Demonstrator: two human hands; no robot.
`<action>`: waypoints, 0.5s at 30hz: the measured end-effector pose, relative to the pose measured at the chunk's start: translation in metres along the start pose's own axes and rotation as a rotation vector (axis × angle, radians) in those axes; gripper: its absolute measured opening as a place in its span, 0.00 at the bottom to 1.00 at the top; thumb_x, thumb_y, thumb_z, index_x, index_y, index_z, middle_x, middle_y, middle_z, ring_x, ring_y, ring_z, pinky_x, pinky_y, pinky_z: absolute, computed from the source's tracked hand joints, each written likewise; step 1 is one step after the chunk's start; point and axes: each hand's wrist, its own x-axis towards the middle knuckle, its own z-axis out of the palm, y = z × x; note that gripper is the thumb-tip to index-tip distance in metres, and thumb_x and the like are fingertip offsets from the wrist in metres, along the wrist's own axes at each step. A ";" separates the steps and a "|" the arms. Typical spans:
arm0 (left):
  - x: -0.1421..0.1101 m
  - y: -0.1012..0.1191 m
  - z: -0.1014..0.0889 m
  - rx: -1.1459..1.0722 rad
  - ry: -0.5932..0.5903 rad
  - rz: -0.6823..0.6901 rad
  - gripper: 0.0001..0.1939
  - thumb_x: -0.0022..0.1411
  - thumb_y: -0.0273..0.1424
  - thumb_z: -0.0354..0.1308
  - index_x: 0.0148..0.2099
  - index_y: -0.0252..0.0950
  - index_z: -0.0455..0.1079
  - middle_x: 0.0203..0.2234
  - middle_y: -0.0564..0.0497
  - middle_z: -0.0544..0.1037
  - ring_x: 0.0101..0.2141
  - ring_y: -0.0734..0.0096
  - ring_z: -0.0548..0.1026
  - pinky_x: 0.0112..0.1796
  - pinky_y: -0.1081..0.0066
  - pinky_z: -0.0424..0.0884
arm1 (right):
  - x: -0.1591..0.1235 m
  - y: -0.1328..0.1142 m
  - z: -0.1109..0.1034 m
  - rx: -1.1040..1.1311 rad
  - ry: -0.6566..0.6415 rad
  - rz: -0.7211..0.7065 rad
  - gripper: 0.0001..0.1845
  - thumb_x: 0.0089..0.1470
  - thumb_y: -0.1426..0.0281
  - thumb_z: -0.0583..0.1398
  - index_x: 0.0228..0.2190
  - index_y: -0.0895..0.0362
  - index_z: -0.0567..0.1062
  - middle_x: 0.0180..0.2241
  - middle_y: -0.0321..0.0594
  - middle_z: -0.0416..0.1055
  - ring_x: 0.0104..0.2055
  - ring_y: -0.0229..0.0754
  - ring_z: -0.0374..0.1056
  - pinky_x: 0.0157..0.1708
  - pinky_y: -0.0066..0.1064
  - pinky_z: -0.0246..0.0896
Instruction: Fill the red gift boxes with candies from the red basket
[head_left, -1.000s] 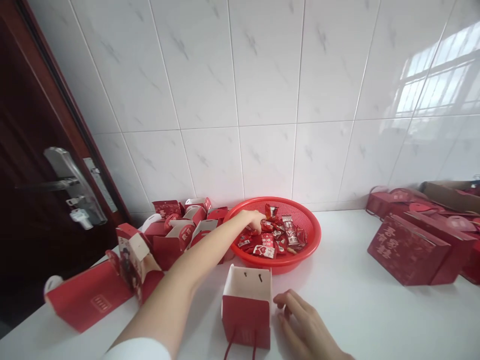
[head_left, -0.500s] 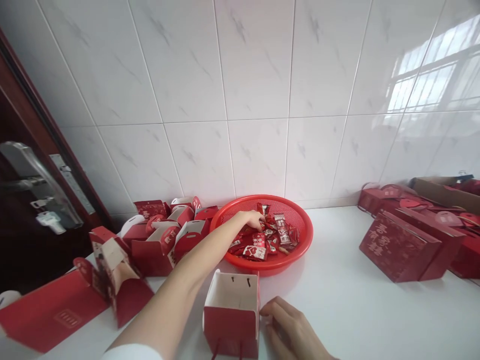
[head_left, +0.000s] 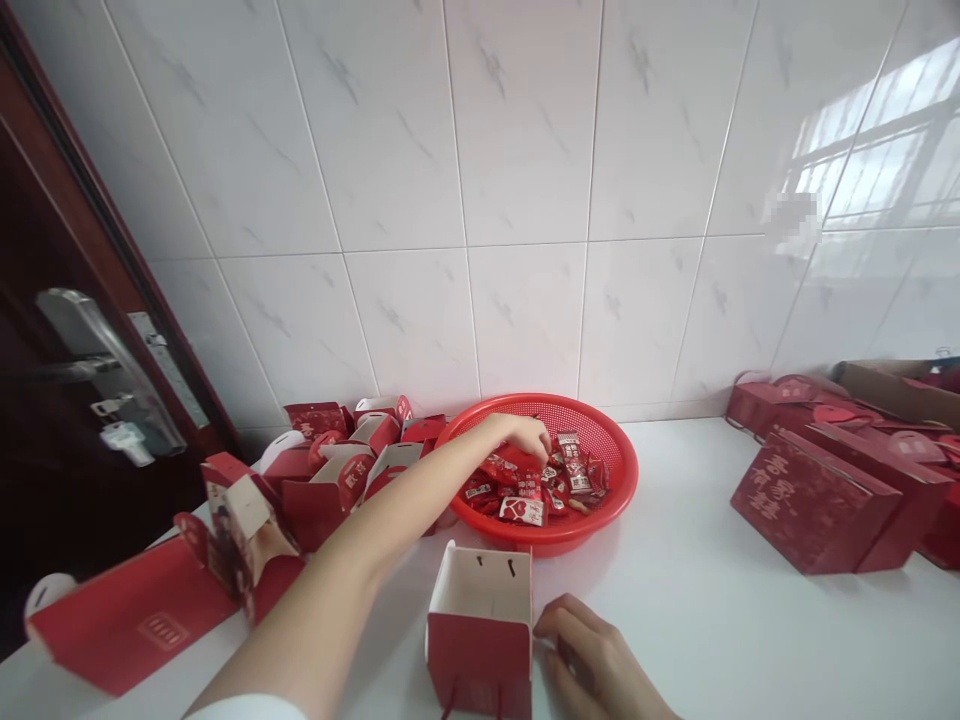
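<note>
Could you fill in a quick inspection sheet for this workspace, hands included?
Surface: white tabletop, smooth where visible.
Main things: open-topped red box in front; behind it, red basket holding wrapped packets.
Clutter: red boxes crowded at left, some open; more maroon boxes at right, near a brown carton.
Left hand: reaching into the basket, fingers down among the packets; grip can't be confirmed.
Right hand: beside the open-topped box, fingers curled at its right side; contact unclear.
Cables: nothing seen; just thin cords on the front box.
Surroundings: tiled wall behind; dark door at left, keys hanging at its lock.
</note>
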 end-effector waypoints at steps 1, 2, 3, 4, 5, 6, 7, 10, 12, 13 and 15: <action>0.002 0.008 0.004 0.018 -0.022 0.017 0.23 0.56 0.39 0.68 0.54 0.42 0.76 0.52 0.50 0.79 0.52 0.54 0.76 0.52 0.60 0.74 | 0.000 -0.001 0.000 0.001 0.001 0.001 0.12 0.56 0.77 0.54 0.37 0.53 0.73 0.36 0.42 0.74 0.33 0.40 0.73 0.33 0.27 0.69; 0.003 0.016 0.008 0.037 -0.037 0.029 0.29 0.52 0.41 0.70 0.57 0.44 0.75 0.55 0.50 0.78 0.55 0.51 0.75 0.54 0.60 0.73 | 0.000 -0.001 -0.001 -0.001 0.003 0.000 0.11 0.56 0.77 0.53 0.37 0.53 0.74 0.36 0.42 0.74 0.32 0.40 0.73 0.32 0.27 0.68; 0.004 0.023 0.013 0.054 -0.054 0.038 0.35 0.48 0.42 0.72 0.60 0.45 0.72 0.59 0.49 0.76 0.57 0.49 0.73 0.55 0.59 0.71 | 0.000 -0.001 -0.001 -0.003 0.006 -0.002 0.11 0.56 0.77 0.53 0.37 0.53 0.74 0.36 0.42 0.74 0.32 0.40 0.73 0.32 0.27 0.68; 0.004 0.029 0.018 0.068 -0.064 0.042 0.43 0.44 0.42 0.73 0.63 0.45 0.69 0.62 0.47 0.73 0.59 0.46 0.71 0.56 0.58 0.70 | 0.000 -0.001 -0.001 -0.007 0.006 -0.004 0.11 0.57 0.77 0.53 0.37 0.53 0.74 0.36 0.42 0.74 0.32 0.39 0.72 0.32 0.27 0.68; 0.004 0.034 0.023 0.080 -0.071 0.044 0.50 0.41 0.42 0.74 0.67 0.45 0.64 0.64 0.44 0.70 0.61 0.44 0.69 0.57 0.57 0.70 | 0.000 -0.001 -0.001 -0.010 0.004 -0.004 0.12 0.57 0.76 0.53 0.37 0.53 0.74 0.36 0.42 0.74 0.32 0.39 0.72 0.32 0.27 0.68; 0.004 0.037 0.028 0.091 -0.077 0.042 0.56 0.39 0.42 0.75 0.70 0.44 0.59 0.66 0.41 0.67 0.62 0.42 0.68 0.57 0.55 0.70 | -0.001 -0.001 -0.001 -0.012 0.002 -0.003 0.12 0.57 0.77 0.53 0.38 0.53 0.74 0.36 0.42 0.74 0.32 0.39 0.72 0.32 0.27 0.68; 0.003 0.039 0.033 0.101 -0.077 0.041 0.61 0.37 0.42 0.76 0.72 0.42 0.55 0.67 0.38 0.65 0.62 0.39 0.67 0.57 0.54 0.69 | -0.001 0.000 0.000 -0.011 -0.001 -0.002 0.12 0.57 0.77 0.53 0.38 0.53 0.74 0.36 0.42 0.74 0.32 0.39 0.72 0.32 0.27 0.68; 0.002 0.039 0.044 0.120 -0.051 0.063 0.61 0.38 0.38 0.75 0.73 0.38 0.52 0.65 0.34 0.67 0.60 0.38 0.69 0.55 0.53 0.71 | -0.002 -0.001 -0.001 0.004 -0.005 0.007 0.11 0.57 0.77 0.54 0.38 0.53 0.73 0.37 0.42 0.74 0.33 0.39 0.72 0.33 0.28 0.68; 0.001 0.036 0.046 0.118 -0.022 0.093 0.49 0.42 0.34 0.72 0.67 0.37 0.62 0.59 0.36 0.74 0.56 0.41 0.73 0.52 0.55 0.72 | -0.001 -0.002 -0.001 0.021 -0.010 0.020 0.10 0.57 0.77 0.54 0.37 0.53 0.73 0.37 0.42 0.74 0.33 0.39 0.72 0.33 0.27 0.68; 0.000 0.033 0.046 0.109 -0.004 0.105 0.40 0.45 0.32 0.70 0.62 0.37 0.67 0.55 0.38 0.76 0.53 0.42 0.75 0.51 0.56 0.72 | -0.001 -0.003 -0.002 0.028 -0.013 0.027 0.10 0.57 0.77 0.54 0.36 0.54 0.73 0.38 0.43 0.74 0.33 0.39 0.71 0.32 0.27 0.68; -0.002 0.026 0.043 0.076 0.032 0.120 0.26 0.48 0.27 0.66 0.53 0.37 0.74 0.50 0.41 0.79 0.50 0.45 0.77 0.50 0.57 0.72 | -0.001 -0.004 -0.002 0.034 -0.016 0.035 0.10 0.57 0.77 0.53 0.35 0.54 0.73 0.38 0.43 0.73 0.33 0.39 0.71 0.32 0.27 0.67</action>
